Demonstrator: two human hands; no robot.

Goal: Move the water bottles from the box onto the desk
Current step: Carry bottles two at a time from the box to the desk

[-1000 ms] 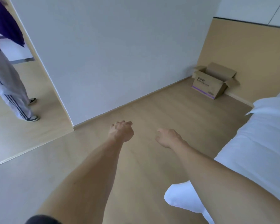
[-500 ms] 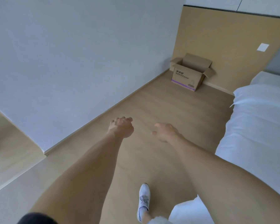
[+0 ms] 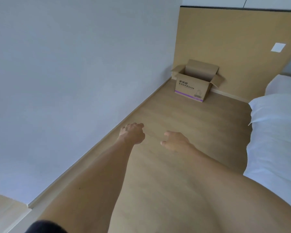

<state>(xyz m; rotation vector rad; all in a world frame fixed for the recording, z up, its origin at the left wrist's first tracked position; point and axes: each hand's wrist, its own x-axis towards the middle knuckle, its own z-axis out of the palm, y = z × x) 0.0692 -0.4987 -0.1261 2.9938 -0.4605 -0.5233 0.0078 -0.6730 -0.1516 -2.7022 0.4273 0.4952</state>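
Neither hand holds anything: the left hand (image 3: pixel 132 134) is curled into a loose fist with the knuckles up, and the right hand (image 3: pixel 175 140) hangs with its fingers loosely bent and the thumb apart. Both bare forearms reach forward and down over the floor, side by side, the hands near each other but not touching. The cardboard box (image 3: pixel 196 81) stands well ahead of them on the wood floor (image 3: pixel 183 118), in the corner where the grey wall (image 3: pixel 74 73) meets the tan wall panel (image 3: pixel 233 39). Its four flaps are open and it has dark print and a purple stripe on the front; from this angle its contents cannot be seen, so no water bottles show. A bed with white bedding (image 3: pixel 275 132) runs along the right side. A white wall plate (image 3: pixel 278 47) sits on the tan panel above the bed.
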